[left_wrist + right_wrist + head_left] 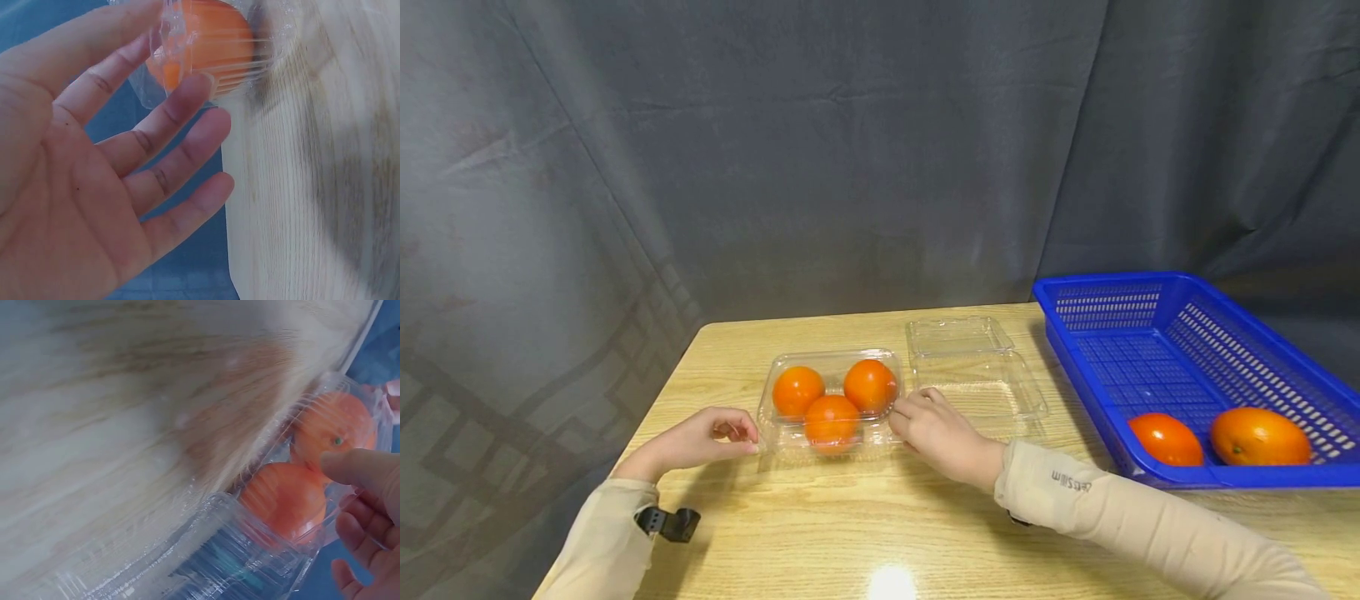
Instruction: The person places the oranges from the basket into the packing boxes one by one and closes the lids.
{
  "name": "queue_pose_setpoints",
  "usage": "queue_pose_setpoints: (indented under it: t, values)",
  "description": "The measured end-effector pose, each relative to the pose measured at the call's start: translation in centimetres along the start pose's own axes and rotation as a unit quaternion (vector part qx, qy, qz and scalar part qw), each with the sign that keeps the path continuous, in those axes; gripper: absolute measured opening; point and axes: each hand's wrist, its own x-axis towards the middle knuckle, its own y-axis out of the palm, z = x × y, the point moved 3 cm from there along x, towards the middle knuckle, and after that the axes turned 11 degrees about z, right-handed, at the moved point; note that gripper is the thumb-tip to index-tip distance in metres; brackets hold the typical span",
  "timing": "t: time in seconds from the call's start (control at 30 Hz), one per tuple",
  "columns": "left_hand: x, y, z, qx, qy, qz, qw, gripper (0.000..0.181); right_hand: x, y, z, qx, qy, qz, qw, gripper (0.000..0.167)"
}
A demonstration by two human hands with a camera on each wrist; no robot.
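A clear plastic clamshell container [808,433] stands on the table with three oranges [831,423] inside; its lid seems to lie over them. My left hand [703,437] pinches its left front corner with thumb and forefinger, the other fingers loosely bent in the left wrist view. At the right front corner, my right hand [943,442] holds the edge, thumb towards the oranges [284,500] in the right wrist view. Plastic and my own fingers partly hide both contact points.
Right behind my right hand lies another clear container [977,387], opened out. A blue plastic basket [1075,392] stands at the right with two oranges [1261,437] near its front wall. A dark grey curtain [850,167] hangs behind the wooden table [805,533].
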Motion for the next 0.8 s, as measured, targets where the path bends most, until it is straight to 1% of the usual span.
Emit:
queue_pose_setpoints:
  t: [0.1, 0.17, 0.33, 0.43, 0.67, 0.8]
  values:
    - [0.1, 0.0, 0.2, -0.012, -0.015, -0.001, 0.9998, 0.011, -0.1, 0.1, 0.1, -0.037, -0.008, -0.011, 0.9992, 0.021]
    - [0.2, 0.0, 0.3, -0.019, -0.020, -0.001, 0.9996, 0.014, -0.2, 0.2, 0.2, -0.060, -0.014, -0.016, 0.9979, 0.023]
    - [0.3, 0.2, 0.7, -0.027, -0.009, -0.002, 0.9996, 0.013, -0.2, 0.4, 0.4, -0.096, -0.031, -0.027, 0.9946, 0.025]
    - [0.3, 0.3, 1.0, -0.032, -0.011, -0.005, 0.9994, 0.013, -0.2, 0.5, 0.5, -0.112, -0.038, -0.040, 0.9922, 0.022]
    - [0.2, 0.4, 1.1, -0.066, -0.032, -0.029, 0.9969, 0.018, -0.3, 0.8, 0.5, -0.120, -0.046, -0.063, 0.9897, 0.021]
    - [0.2, 0.4, 1.1, -0.071, -0.049, -0.037, 0.9956, 0.023, -0.3, 0.9, 0.5, -0.117, -0.047, -0.067, 0.9898, 0.020]
